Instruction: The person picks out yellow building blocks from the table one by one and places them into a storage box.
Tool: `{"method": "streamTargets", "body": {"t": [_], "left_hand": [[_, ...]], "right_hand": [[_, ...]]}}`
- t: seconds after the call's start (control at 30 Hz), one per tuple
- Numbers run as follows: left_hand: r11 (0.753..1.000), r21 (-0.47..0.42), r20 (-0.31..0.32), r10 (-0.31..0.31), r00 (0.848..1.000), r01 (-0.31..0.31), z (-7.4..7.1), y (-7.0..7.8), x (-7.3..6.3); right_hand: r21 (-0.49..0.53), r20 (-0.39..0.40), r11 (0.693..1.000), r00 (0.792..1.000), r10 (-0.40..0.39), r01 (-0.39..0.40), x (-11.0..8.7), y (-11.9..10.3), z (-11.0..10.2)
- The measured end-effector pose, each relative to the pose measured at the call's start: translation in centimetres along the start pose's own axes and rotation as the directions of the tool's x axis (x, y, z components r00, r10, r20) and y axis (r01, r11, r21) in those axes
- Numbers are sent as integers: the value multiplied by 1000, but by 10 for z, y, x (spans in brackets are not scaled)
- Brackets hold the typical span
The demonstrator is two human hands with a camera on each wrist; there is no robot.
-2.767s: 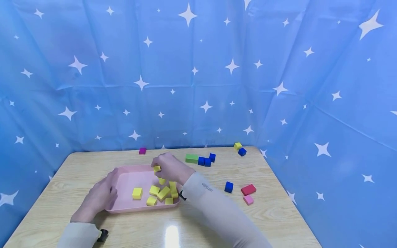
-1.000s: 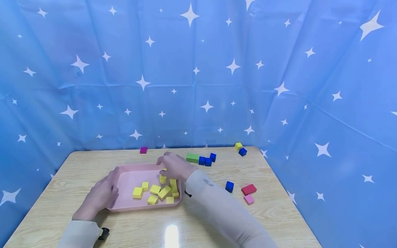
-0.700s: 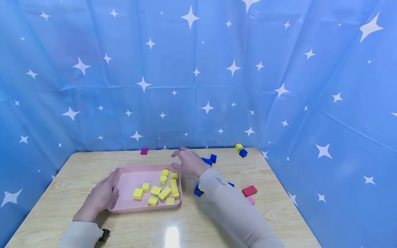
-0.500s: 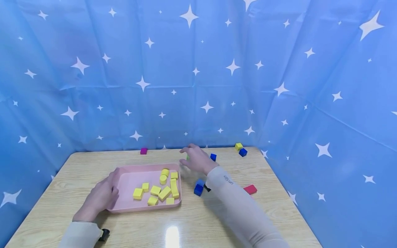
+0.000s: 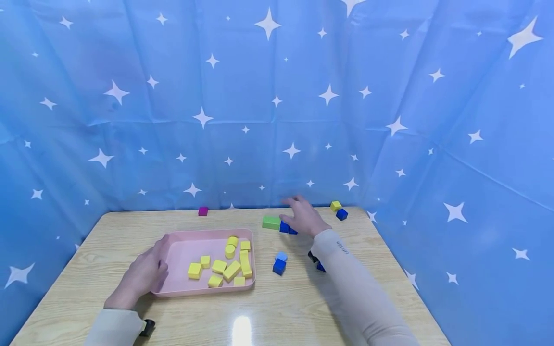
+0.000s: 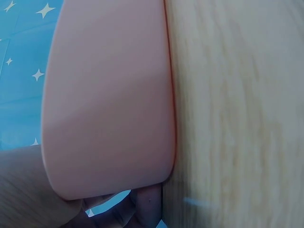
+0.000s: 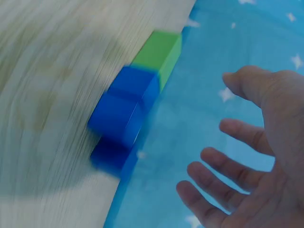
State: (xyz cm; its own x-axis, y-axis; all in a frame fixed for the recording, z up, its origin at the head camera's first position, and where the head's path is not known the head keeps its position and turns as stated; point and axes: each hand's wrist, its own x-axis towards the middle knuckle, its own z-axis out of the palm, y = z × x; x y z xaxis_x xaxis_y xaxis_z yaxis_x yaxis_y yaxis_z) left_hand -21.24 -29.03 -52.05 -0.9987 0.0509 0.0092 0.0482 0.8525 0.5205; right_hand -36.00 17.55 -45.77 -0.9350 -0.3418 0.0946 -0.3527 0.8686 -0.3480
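Note:
The pink tray (image 5: 179, 235) lies on the table with several yellow blocks (image 5: 232, 271) inside, mostly in its right half. My left hand (image 5: 144, 269) grips the tray's left end; in the left wrist view its fingers (image 6: 148, 204) show past that end. Toward the back of the table my right hand (image 5: 305, 217) hovers with spread fingers, holding nothing. Just below and left of it are blue cubes (image 7: 116, 116) in a row with a green block (image 7: 156, 52). The hand partly hides these cubes in the head view.
Right of the tray sit a dark blue cube (image 5: 279, 267) and a light blue piece (image 5: 281, 256). A yellow cube (image 5: 335, 205) and a blue cube (image 5: 342, 214) lie at the back right corner, a magenta cube (image 5: 203, 211) at the back. A starry curtain (image 5: 242, 96) borders the table.
My right hand let go of a yellow piece in the tray, then moved right over the blue cubes, uncovering the green block and the blue pieces beside the tray. The left hand stayed on the tray.

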Motion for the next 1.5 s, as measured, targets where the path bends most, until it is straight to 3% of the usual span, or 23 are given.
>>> {"method": "streamTargets", "body": {"t": [0.4, 0.73, 1.13, 1.5], "left_hand": [[998, -3, 26, -56, 998, 57, 0, -1, 2], [999, 32, 0, -23, 1000, 23, 4, -2, 1], [1000, 9, 19, -27, 999, 27, 3, -4, 4], [999, 23, 7, -36, 999, 36, 3, -2, 3]], "right_hand": [[58, -19, 984, 985, 172, -171, -3, 78, -7], [10, -41, 969, 968, 248, -248, -11, 129, -13], [-23, 16, 954, 954, 300, -300, -10, 150, -12], [-23, 40, 951, 950, 308, -308, -11, 148, -11]]}}
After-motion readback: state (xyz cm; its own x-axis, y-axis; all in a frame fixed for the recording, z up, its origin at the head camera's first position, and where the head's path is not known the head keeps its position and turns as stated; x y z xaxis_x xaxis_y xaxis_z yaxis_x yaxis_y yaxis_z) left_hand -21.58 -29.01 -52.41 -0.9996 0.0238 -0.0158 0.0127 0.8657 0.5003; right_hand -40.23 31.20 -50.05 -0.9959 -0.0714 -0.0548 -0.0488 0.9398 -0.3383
